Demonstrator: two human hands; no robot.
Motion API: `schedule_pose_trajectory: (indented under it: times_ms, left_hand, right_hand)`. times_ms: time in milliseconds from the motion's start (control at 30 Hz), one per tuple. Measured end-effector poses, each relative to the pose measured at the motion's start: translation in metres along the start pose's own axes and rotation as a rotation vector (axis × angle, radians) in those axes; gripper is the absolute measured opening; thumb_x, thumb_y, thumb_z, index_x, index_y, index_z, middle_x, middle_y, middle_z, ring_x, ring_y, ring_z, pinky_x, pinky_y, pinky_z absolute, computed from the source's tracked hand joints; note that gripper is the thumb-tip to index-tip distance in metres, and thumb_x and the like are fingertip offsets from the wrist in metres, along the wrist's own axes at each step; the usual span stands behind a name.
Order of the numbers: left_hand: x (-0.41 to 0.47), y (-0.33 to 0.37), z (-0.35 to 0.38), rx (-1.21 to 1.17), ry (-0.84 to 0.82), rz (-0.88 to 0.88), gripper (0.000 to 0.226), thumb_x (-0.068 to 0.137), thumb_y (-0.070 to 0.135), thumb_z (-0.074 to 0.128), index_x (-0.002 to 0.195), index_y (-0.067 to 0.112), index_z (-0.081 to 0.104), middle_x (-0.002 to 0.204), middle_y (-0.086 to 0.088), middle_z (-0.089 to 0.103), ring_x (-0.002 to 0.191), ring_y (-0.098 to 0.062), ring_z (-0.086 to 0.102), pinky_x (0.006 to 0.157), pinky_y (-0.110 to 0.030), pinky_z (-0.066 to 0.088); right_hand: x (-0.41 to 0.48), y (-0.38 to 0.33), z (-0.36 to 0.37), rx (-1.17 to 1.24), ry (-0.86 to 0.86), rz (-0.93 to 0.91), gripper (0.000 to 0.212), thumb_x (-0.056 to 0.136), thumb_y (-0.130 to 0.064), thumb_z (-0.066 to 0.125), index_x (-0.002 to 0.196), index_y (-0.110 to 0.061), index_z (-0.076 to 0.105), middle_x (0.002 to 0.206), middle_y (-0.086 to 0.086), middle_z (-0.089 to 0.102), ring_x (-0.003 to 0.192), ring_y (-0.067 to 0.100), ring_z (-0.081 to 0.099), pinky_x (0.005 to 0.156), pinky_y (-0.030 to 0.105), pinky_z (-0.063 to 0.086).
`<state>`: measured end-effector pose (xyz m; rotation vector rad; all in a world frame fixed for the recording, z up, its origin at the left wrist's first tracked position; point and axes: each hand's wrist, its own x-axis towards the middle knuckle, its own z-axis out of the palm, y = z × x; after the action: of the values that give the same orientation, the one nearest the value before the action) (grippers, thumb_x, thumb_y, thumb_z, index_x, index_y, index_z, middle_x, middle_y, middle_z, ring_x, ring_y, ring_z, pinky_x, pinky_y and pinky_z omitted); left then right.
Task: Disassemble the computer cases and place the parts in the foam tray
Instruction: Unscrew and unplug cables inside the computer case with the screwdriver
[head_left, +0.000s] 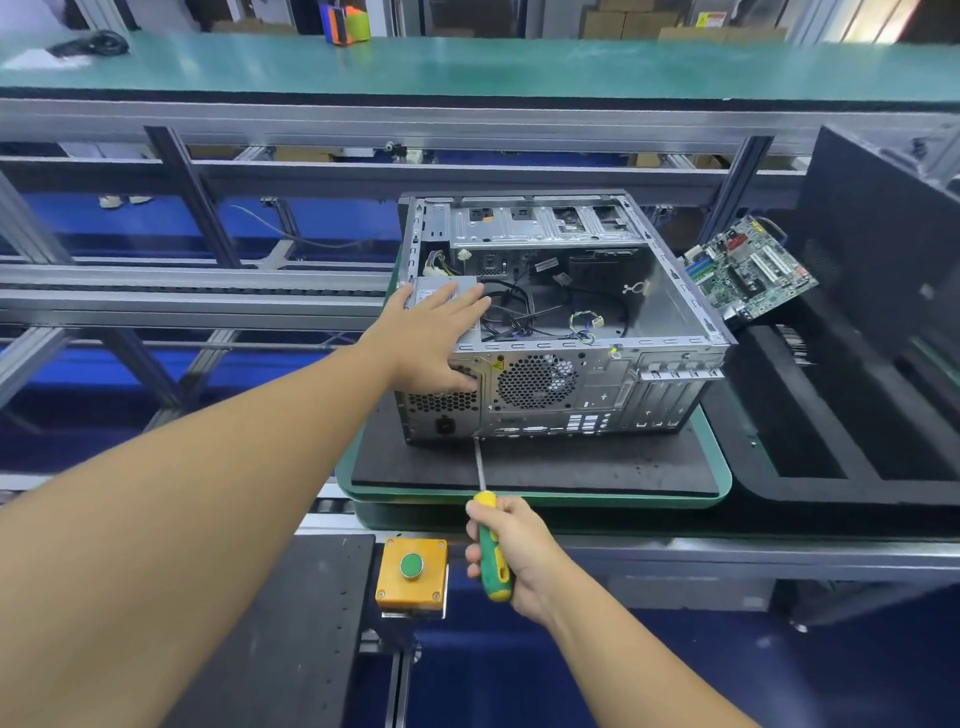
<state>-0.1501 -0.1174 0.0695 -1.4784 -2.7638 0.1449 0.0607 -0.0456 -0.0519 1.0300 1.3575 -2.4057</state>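
An open silver computer case (670, 306) lies on its side on a black mat over a green pallet (545, 498). Loose cables (524, 312) fill its floor. My left hand (434, 338) lies over the grey power supply (441, 287) at the case's near left corner, fingers straight on top, thumb against the rear panel. My right hand (511, 553) grips a green and yellow screwdriver (491, 556); its shaft tip touches the bottom edge of the rear panel. A green motherboard (748, 270) leans at the black foam tray (831, 426) on the right.
A black side panel (883, 244) stands upright at the far right. A yellow box with a green push button (412, 567) sits at the near edge. Aluminium conveyor rails (208, 296) run to the left, and a green bench (467, 62) lies beyond.
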Motion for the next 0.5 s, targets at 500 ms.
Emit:
schedule_pose_trajectory:
  times_ms: [500]
  left_hand:
    - [-0.001,0.001,-0.001,0.003,-0.001,-0.005,0.104,0.085,0.071,0.054,0.159,0.029,-0.005,0.165,0.012,-0.015,0.153,-0.014,-0.008,0.122,-0.056,-0.002]
  right_hand:
    - [0.000,0.002,-0.002,0.040,0.002,0.055,0.030,0.096,-0.025,0.066,0.114,-0.006,0.052,0.092,0.012,0.055,0.058,0.017,0.058,0.051,0.032,0.051]
